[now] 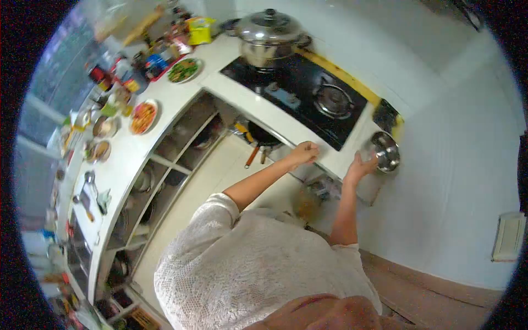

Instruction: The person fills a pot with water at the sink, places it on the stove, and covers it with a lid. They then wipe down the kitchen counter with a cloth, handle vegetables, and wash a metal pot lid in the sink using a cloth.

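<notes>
white knitted top of the person (258, 264) fills the near view, shoulders bent over the desk (165, 110). this l-shaped white desk carries the black two-burner hob (300, 91), with a lidded steel pot (269, 36) on the far burner. plates of food (144, 116) and jars line the window-side run; open shelves sit below.

left hand (304, 153): fingers curled into a closed fist at the desk's front edge; whether anything is inside cannot be told. right hand (360, 166): fingers partly spread, touching the rim of a small steel bowl (385, 151) that sits at the desk's end beside the wall.

risk: the bowl lies close to the edge; a push from the fingertips could tip it off. a sleeve could catch the hob.

no label or writing is legible.
</notes>
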